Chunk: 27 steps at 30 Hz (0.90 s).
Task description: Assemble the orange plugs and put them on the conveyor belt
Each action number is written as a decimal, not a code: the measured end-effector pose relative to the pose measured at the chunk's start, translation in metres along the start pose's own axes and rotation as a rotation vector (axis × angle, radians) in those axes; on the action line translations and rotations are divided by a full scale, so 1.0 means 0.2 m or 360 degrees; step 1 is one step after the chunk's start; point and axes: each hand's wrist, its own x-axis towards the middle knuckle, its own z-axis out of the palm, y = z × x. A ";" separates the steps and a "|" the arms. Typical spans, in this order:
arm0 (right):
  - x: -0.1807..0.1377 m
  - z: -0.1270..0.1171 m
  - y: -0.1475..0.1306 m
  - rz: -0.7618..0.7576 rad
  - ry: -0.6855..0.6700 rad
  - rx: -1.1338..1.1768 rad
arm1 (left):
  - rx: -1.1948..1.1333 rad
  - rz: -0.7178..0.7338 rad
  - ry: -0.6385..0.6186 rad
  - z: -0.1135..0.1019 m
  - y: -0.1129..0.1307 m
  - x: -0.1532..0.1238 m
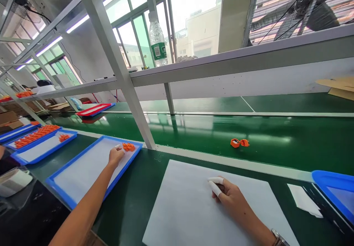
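Observation:
My left hand [116, 156] reaches over the far end of a blue-rimmed tray [80, 157] lined with white. Its fingers are pinched together beside a small cluster of orange plastic parts [128, 147]; whatever they may hold is hidden. Above a large white sheet [179, 201] on the green bench is my right hand [228, 194], loosely curled. White covers wrap its thumb and a finger, whose tips stand a little apart with nothing visible between them. On the green belt [276, 146] beyond lies an orange part [239, 143] with a round opening.
More blue trays [44, 148] with orange parts line the left side, near a person's dark clothing [30, 209]. A blue tray [336, 190] and a white scrap [304, 200] lie right. A slanting grey post [118, 65] supports a shelf holding a plastic bottle [157, 41].

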 end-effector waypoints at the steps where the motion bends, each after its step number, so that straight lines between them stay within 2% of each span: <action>1: 0.00 0.00 -0.01 -0.0018 -0.0002 0.0015 | -0.0014 0.0037 0.0055 0.01 0.02 -0.01; 4: -0.01 0.00 -0.04 -0.0087 -0.0003 0.0053 | -0.0133 0.0208 0.0097 0.08 0.15 -0.09; 6: -0.01 0.00 -0.05 -0.0131 0.0018 0.0067 | -0.0291 0.0327 -0.0063 0.19 0.27 -0.18; 9: -0.01 -0.01 -0.04 -0.0192 0.0067 0.0074 | -0.0514 0.0462 -0.0579 0.40 0.47 -0.38; 12: 0.00 -0.01 -0.04 -0.0236 0.0084 0.0062 | -0.0506 0.0653 -0.1158 0.66 0.65 -0.61; 14: 0.01 -0.01 -0.03 -0.0262 0.0095 0.0053 | -0.0482 0.0754 -0.1352 0.85 0.75 -0.75; 18: 0.02 -0.02 -0.02 -0.0309 0.0139 0.0022 | -0.0403 0.0851 -0.1470 1.20 0.92 -0.94; 21: 0.03 -0.03 -0.02 -0.0376 0.0189 -0.0045 | -0.0310 0.0879 -0.1465 1.40 1.06 -1.00; 24: 0.03 -0.03 -0.02 -0.0420 0.0242 -0.0088 | -0.0235 0.0885 -0.1434 1.54 1.17 -1.03; 27: 0.03 -0.04 -0.02 -0.0447 0.0258 -0.0106 | -0.0206 0.0892 -0.1424 1.60 1.24 -1.04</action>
